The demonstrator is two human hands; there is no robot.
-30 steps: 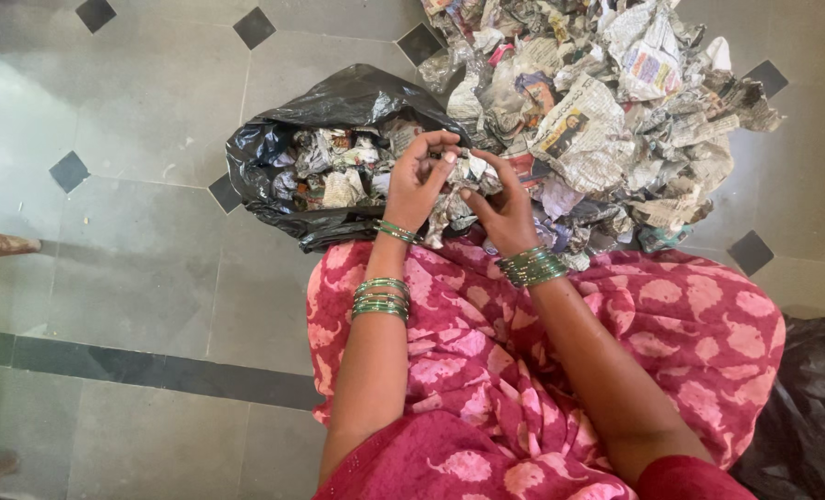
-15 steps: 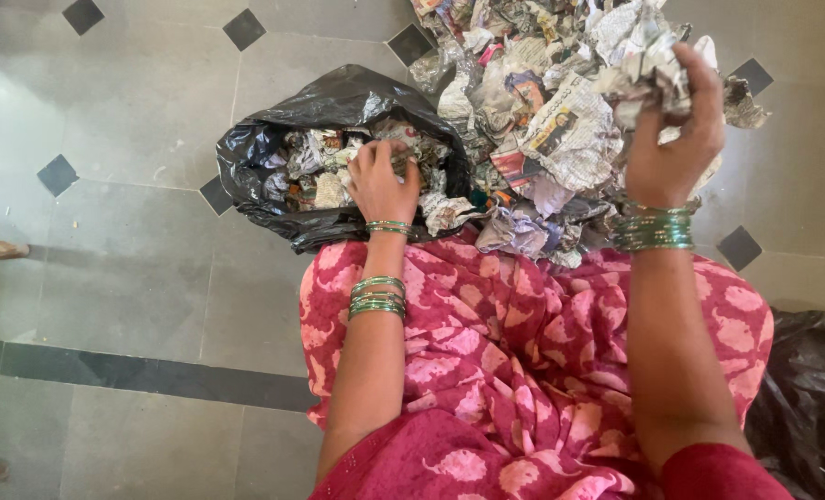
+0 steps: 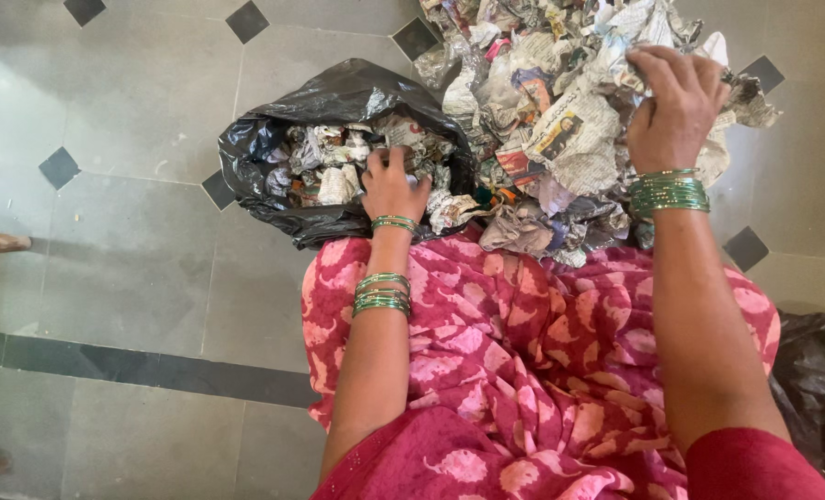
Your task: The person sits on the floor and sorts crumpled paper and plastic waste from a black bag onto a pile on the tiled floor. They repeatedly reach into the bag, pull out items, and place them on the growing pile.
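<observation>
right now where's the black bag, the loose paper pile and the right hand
black bag (image 3: 338,97), head view, on its glossy top fold
loose paper pile (image 3: 575,153), head view, on a crumpled newspaper sheet mid-pile
right hand (image 3: 674,111), head view, on the back of the hand

Bare floor (image 3: 135,268) left; newspaper pile (image 3: 561,139) crowds right.
</observation>
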